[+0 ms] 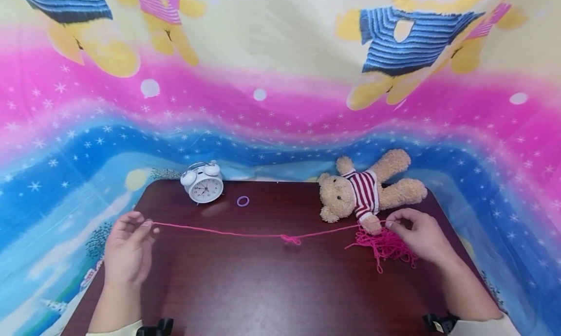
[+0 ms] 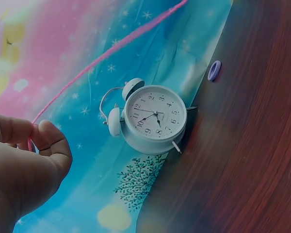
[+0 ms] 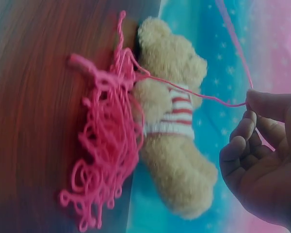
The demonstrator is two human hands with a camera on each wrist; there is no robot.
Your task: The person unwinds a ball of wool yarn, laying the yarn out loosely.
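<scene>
A strand of pink yarn (image 1: 245, 235) stretches between both hands above the table, with a small looped knot (image 1: 291, 239) near its middle. At its left end, my left hand (image 1: 130, 248) pinches the strand between thumb and forefinger, as the left wrist view also shows. My right hand (image 1: 422, 236) pinches the other end between thumb and fingertips. From there, in the right wrist view, the yarn runs back to a tangled pink heap (image 3: 111, 131) on the table. The heap (image 1: 387, 248) lies under and beside my right hand, against the paw of a teddy bear (image 1: 364, 192).
A white twin-bell alarm clock (image 1: 205, 187) stands at the back left of the dark wooden table (image 1: 245, 287). Right of it lies a small purple ring (image 1: 243, 201). The bear lies on its side at the back right. A printed cloth (image 1: 271, 112) hangs behind the table.
</scene>
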